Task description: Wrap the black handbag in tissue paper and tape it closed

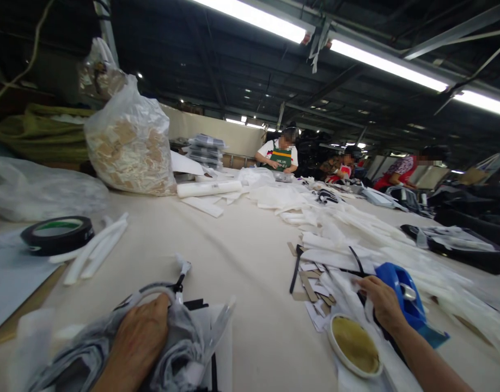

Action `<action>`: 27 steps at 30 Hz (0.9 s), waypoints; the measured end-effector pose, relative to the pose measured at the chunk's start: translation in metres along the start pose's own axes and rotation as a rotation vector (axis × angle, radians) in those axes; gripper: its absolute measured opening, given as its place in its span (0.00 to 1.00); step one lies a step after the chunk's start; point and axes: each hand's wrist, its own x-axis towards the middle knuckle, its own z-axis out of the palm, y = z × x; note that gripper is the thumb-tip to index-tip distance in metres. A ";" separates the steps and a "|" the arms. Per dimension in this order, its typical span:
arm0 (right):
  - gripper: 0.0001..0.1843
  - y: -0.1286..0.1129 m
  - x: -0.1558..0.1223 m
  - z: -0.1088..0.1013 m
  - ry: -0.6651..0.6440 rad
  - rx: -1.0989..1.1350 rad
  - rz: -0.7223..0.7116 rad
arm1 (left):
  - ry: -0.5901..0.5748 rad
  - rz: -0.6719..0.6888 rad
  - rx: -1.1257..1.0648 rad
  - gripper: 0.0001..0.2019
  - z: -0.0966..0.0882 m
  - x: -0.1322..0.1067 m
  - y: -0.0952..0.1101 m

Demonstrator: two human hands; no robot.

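My left hand [141, 332] is closed on the top of a grey fabric bag [180, 343], beside its curved white-wrapped handle [152, 293]. A black strap end wrapped in clear plastic [183, 268] sticks up from the bag. On the right, my right hand [380, 300] reaches over a heap of thin white strips [340, 286], its fingers bent together; what they pinch is not clear. Right beside that hand stands a blue tape dispenser [401, 294]. Nearer to me lies a round white-rimmed dish with a yellowish inside [355, 345].
Black tape roll [58, 234] and white foam tubes [98, 250] lie at left. Behind them stands a full clear plastic bag [129, 141]. White sheets [282, 196] spread across the table's far side and right. Several people work beyond, one in a green apron [280, 155].
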 end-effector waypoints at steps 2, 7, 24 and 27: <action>0.19 -0.007 -0.007 -0.010 -0.044 0.090 -0.054 | 0.012 0.002 0.008 0.18 0.000 0.000 0.001; 0.18 -0.039 -0.048 -0.004 -0.176 0.146 -0.137 | 0.024 0.001 0.028 0.18 0.000 0.000 0.001; 0.12 -0.006 -0.071 0.002 -0.154 -0.572 -0.250 | 0.033 0.002 0.022 0.17 -0.003 -0.002 0.002; 0.11 0.026 -0.078 -0.015 -0.228 -0.640 -0.236 | 0.046 0.011 0.021 0.17 -0.004 -0.003 0.002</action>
